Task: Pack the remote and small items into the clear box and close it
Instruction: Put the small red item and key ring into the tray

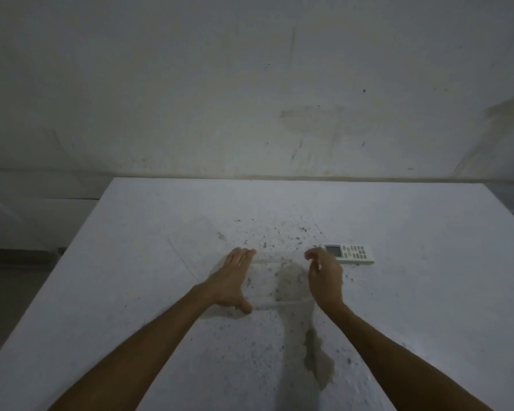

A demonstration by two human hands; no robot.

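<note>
A clear box (279, 304) stands on the white table (413, 307) between my hands. It is so transparent that only its thin rim lines show. My left hand (232, 281) spans the box's left side, fingers at the far corner and thumb at the near corner. My right hand (324, 277) grips the right side with its fingers curled over the far right corner. A white remote (350, 254) with a small screen and several buttons lies flat just right of my right hand, apart from the box. I see no small items.
A faint transparent outline (190, 241), possibly the lid, lies left of and behind my left hand. The tabletop is speckled and stained. A stained wall (250, 99) runs along the far edge. The table's left edge slants off toward the floor.
</note>
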